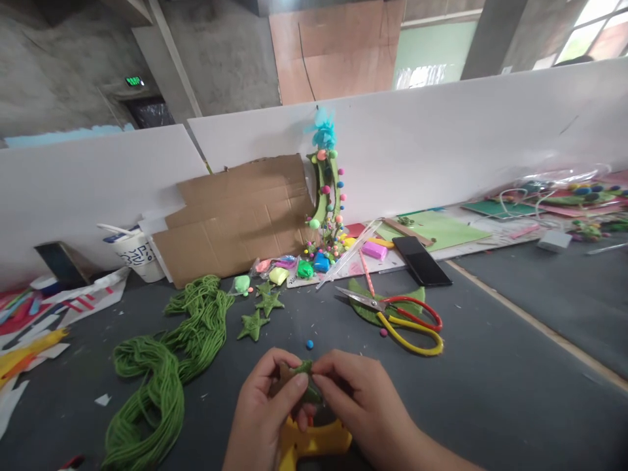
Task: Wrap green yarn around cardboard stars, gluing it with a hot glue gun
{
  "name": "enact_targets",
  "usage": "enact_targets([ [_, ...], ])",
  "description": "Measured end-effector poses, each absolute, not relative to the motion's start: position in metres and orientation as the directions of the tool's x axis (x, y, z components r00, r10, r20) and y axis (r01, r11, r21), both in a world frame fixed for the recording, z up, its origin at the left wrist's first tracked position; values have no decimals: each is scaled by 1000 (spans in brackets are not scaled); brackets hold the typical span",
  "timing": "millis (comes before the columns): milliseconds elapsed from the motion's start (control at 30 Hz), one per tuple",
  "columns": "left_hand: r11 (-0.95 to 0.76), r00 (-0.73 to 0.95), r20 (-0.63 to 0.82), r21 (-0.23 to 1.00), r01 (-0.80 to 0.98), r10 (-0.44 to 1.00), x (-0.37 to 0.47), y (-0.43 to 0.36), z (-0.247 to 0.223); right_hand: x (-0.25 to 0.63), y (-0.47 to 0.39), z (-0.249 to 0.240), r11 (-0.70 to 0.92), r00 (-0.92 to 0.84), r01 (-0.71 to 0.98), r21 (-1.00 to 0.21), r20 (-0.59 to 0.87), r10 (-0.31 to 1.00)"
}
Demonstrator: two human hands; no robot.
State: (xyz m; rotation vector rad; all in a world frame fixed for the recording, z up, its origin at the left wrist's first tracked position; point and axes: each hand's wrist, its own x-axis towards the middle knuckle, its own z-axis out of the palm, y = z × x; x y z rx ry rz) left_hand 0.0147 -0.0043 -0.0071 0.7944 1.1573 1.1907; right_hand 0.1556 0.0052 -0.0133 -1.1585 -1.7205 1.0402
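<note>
Between my two hands is a small star of brown cardboard and green yarn. My left hand grips it with the thumb on top. The fingertips of my right hand pinch at its upper right edge, where green yarn shows. Below my hands lies a yellow tool with a red part, partly hidden, that looks like a glue gun. Beyond my hands rest green yarn-wrapped stars and a blue pom-pom. A skein of green yarn is spread to the left.
Scissors with red and yellow handles lie over a green curved piece at the right. Behind them is a black phone. A pom-pom-decorated green piece stands by a cardboard sheet. A paper cup stands at the left.
</note>
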Motion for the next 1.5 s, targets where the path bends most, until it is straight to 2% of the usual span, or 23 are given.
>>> enact_targets([
  [133, 233, -62, -249, 953, -191, 967, 13, -3, -4, 158, 5, -15, 365, -310, 405, -838, 250, 917],
  [333, 199, -108, -198, 980, -6, 974, 13, -3, 1, 161, 6, -18, 547, -400, 560, -622, 375, 836],
  [500, 249, -107, -255, 966, -64, 961, 13, -1, 1, 161, 5, -16, 603, -417, 559, -568, 437, 797],
  [633, 269, -78, -281, 953, -137, 956, 12, -2, -1, 163, 5, -11, 611, -422, 519, -598, 442, 791],
  [733, 257, -37, -270, 942, -215, 962, 11, -3, -2, 164, 3, -8, 561, -424, 469, -683, 383, 821],
  [800, 258, 10, -265, 929, -265, 964, 10, -4, -2, 165, 4, -7, 468, -408, 409, -783, 301, 862],
  [900, 270, 85, -257, 925, -267, 963, 8, -5, 0, 166, 7, -6, 244, -361, 300, -922, 127, 924],
  [1033, 257, 145, -234, 952, -168, 961, 4, -6, 0, 169, 15, -2, 45, -333, 164, -985, -12, 943],
  [1100, 252, 178, -232, 962, -105, 956, 2, -7, 0, 173, 18, 2, 43, -355, 136, -990, -9, 935],
  [1233, 277, 257, -267, 961, 0, 929, -1, -5, 2, 178, 17, 7, 143, -418, 144, -979, 71, 906],
  [1500, 287, 185, -307, 949, 128, 933, 4, -4, 13, 179, 17, 5, 250, -432, 178, -952, 152, 889],
])
